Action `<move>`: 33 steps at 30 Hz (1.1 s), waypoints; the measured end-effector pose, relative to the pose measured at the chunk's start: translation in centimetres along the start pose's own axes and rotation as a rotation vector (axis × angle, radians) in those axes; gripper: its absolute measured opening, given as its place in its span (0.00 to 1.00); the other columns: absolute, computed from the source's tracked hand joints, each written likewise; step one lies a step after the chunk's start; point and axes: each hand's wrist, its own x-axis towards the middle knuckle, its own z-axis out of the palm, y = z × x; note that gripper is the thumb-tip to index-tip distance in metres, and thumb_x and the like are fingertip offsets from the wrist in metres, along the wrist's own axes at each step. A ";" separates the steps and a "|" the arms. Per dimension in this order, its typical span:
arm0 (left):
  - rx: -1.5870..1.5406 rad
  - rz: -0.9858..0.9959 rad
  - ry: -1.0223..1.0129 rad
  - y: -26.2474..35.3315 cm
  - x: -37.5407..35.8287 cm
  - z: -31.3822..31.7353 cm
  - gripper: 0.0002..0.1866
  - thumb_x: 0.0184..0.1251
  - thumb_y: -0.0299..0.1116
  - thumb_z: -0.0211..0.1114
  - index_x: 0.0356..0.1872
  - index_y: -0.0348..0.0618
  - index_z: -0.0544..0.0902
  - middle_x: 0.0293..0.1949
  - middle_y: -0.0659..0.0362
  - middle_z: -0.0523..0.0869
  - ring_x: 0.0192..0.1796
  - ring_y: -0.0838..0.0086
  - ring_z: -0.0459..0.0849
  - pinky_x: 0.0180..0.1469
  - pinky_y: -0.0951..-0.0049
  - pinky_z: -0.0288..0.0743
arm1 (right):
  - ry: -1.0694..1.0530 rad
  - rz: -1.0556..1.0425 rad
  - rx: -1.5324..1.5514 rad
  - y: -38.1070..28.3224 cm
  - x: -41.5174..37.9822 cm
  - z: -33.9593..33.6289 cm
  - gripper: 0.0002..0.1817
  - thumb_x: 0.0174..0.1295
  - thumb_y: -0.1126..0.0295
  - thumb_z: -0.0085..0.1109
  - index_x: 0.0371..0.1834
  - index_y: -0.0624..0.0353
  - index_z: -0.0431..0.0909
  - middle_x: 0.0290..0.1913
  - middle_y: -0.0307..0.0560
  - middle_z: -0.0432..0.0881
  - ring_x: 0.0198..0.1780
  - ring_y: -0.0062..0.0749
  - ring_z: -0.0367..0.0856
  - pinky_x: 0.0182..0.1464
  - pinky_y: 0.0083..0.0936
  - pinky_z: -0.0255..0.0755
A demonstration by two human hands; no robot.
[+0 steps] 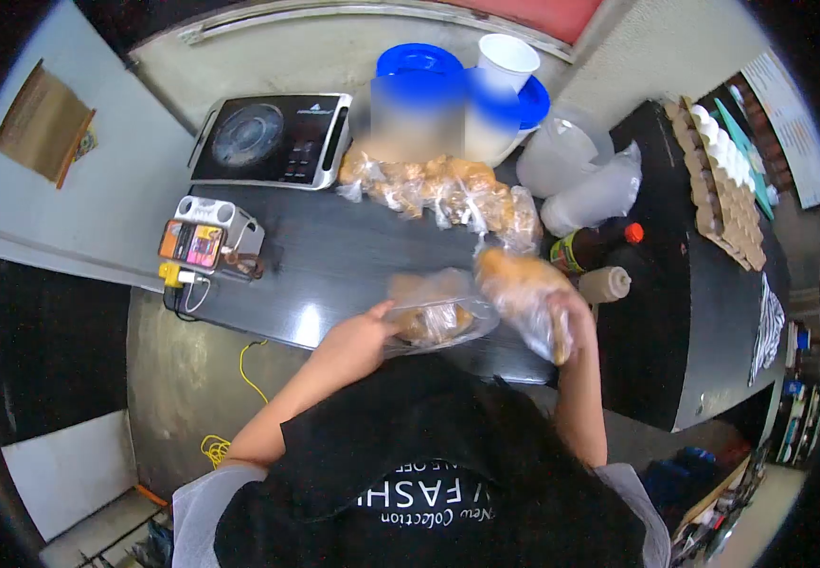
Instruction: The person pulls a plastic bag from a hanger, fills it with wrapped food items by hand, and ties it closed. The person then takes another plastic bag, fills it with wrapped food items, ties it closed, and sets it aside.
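My left hand [361,341] is closed on the near left edge of a clear plastic bag [474,317], which lies on the dark table. Brown bread [419,317] shows through its plastic. At the table's front right, my right hand [576,327] grips a bag of bread [521,289], wrapped in clear plastic and tilted with its narrow end toward me. The two bags are side by side and close together. Behind them stands a row of bagged bread [438,189], several bags pressed against one another.
An induction cooktop [268,142] sits back left, with a phone [192,244] on a white device in front. Buckets with blue lids [419,62] stand behind the bread. To the right are a dark sauce bottle [590,248], a squeeze bottle [605,284] and egg trays [727,204].
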 end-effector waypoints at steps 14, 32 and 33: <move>-0.119 0.037 0.043 0.4 1.2 0.0 0.36 0.51 0.16 0.49 0.68 0.32 0.62 0.74 0.48 0.57 0.65 0.48 0.70 0.63 0.59 0.71 | -0.115 0.214 0.249 13.3 1.4 8.9 0.25 0.58 0.72 0.55 0.60 0.64 0.69 0.52 0.55 0.79 0.52 0.42 0.81 0.56 0.37 0.76; -0.170 0.222 0.099 0.2 1.1 1.4 0.33 0.50 0.16 0.52 0.65 0.32 0.66 0.72 0.50 0.60 0.54 0.47 0.79 0.52 0.54 0.77 | 0.428 -0.430 0.116 17.8 3.2 5.1 0.23 0.68 0.74 0.49 0.67 0.59 0.64 0.57 0.51 0.76 0.58 0.36 0.76 0.58 0.33 0.73; -0.171 0.213 0.079 0.4 1.2 1.5 0.33 0.50 0.16 0.51 0.65 0.32 0.66 0.72 0.50 0.61 0.55 0.47 0.78 0.53 0.55 0.76 | 0.446 -0.435 0.080 18.3 3.6 4.5 0.23 0.67 0.73 0.50 0.66 0.60 0.65 0.56 0.51 0.76 0.57 0.35 0.76 0.57 0.32 0.74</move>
